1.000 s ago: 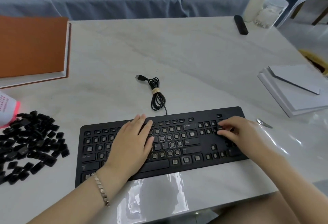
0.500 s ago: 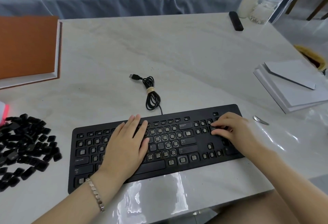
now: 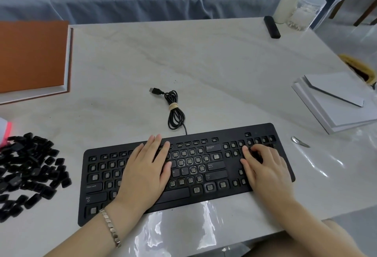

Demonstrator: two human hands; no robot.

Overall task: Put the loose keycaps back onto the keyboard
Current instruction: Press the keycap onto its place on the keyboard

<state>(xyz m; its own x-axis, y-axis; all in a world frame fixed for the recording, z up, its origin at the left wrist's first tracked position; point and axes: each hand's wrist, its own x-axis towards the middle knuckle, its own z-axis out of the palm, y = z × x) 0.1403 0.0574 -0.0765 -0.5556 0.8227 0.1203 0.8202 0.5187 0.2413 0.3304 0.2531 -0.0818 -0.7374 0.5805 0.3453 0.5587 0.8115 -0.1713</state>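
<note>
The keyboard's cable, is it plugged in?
Unplugged. The USB plug lies bare on the table; the cable is bundled.

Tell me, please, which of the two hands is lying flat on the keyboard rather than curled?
The left hand, with the bracelet on its wrist: it lies flat, fingers extended, mid-keyboard. The right hand is curled over the number-pad end.

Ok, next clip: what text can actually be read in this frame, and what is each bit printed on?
All on keys still fitted to the black keyboard:
"Backspace" on the wide key.
"Enter" on the key below it.
"Caps Lock" on the left-edge key.
"Shift" on the left key.
"K" and "L" on two letter keys.
Right shift key: too blurred.
Pile of loose black keycaps: legends unreadable.
</note>
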